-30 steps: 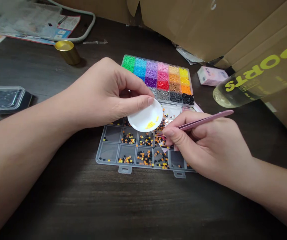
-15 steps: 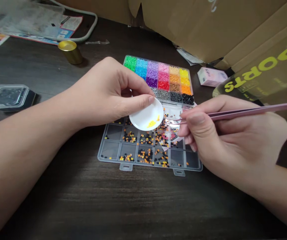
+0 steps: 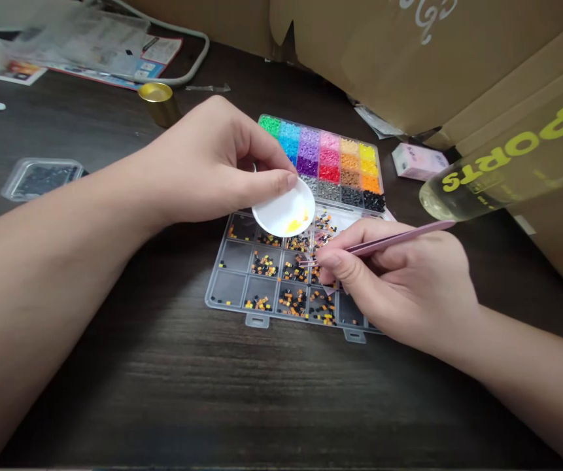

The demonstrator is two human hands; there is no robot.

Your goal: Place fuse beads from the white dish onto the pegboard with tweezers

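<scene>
Pinched in my left hand (image 3: 227,167) is a small white dish (image 3: 281,208), tilted, with some yellow and orange beads (image 3: 295,224) at its lower edge. My right hand (image 3: 399,284) grips pink tweezers (image 3: 399,238), whose tips point left over the lower compartments just below the dish. Under both hands lies an open clear bead case (image 3: 228,286). Its near half holds scattered black, orange and yellow beads (image 3: 292,301). The far half is filled with beads sorted by colour (image 3: 329,157). My right hand hides part of the near half's right side.
At the left sits a clear box of dark pieces (image 3: 43,178), with a gold tin (image 3: 157,103) behind it. A pink-white box (image 3: 419,161) and a yellowish bottle (image 3: 497,154) are at the right. Cardboard (image 3: 359,59) stands behind; papers and plastic bags (image 3: 89,46) lie back left.
My right hand with the tweezers has moved left and down, bringing the tips over the middle compartments. The view has shifted slightly. The white dish stays in my left hand.
</scene>
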